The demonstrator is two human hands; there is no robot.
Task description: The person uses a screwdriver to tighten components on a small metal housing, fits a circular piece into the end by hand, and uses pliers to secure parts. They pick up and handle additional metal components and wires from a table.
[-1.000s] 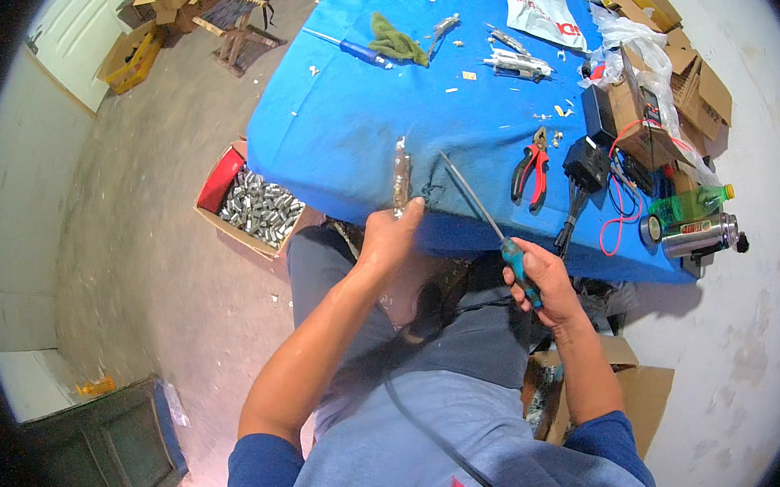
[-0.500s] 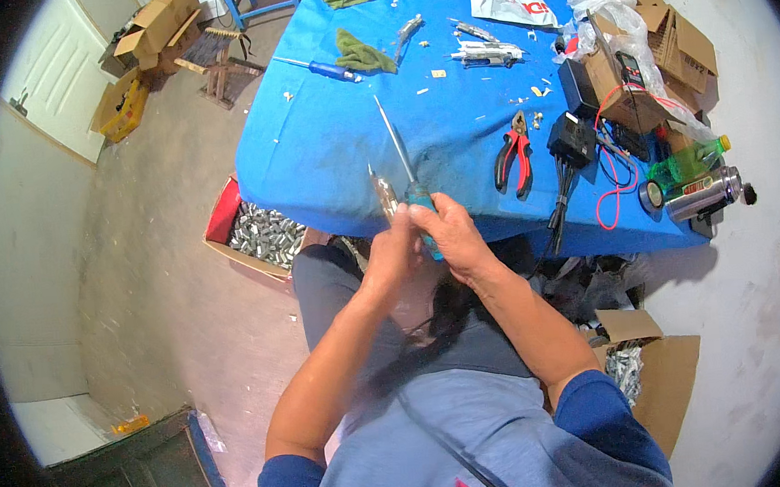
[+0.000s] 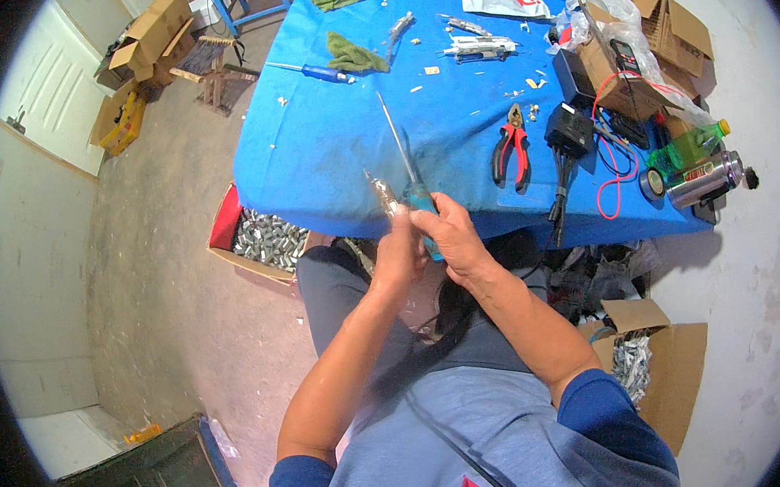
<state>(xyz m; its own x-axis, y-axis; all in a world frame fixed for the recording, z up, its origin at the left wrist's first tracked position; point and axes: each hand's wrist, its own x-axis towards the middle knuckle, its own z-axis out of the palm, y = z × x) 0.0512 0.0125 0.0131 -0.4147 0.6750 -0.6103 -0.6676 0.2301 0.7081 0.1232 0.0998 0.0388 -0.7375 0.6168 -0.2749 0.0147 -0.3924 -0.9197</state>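
Note:
My right hand [image 3: 456, 238] is closed around the teal handle of a screwdriver [image 3: 418, 195], whose long metal shaft points away over the table edge. Beside it, my left hand [image 3: 396, 254] grips a short, slim piece [image 3: 381, 189] with a pointed tip and a brownish, shiny body; its exact kind is unclear. The two hands touch each other above my lap, at the near edge of the blue-covered table [image 3: 309, 149]. Both tools point up and slightly left, side by side. The lower part of the slim piece is hidden by my left fingers.
Red-and-black pliers [image 3: 512, 147] lie right of my hands, near a black adapter [image 3: 570, 130] with cables. Farther off are a blue-handled screwdriver [image 3: 326, 72], green cloths [image 3: 354, 54] and white device parts [image 3: 480, 47]. A box of small metal pieces [image 3: 269, 237] stands below left.
The whole view has shifted slightly. My hands stay together, still holding the screwdriver and the slim piece, with hardly any change in their grip.

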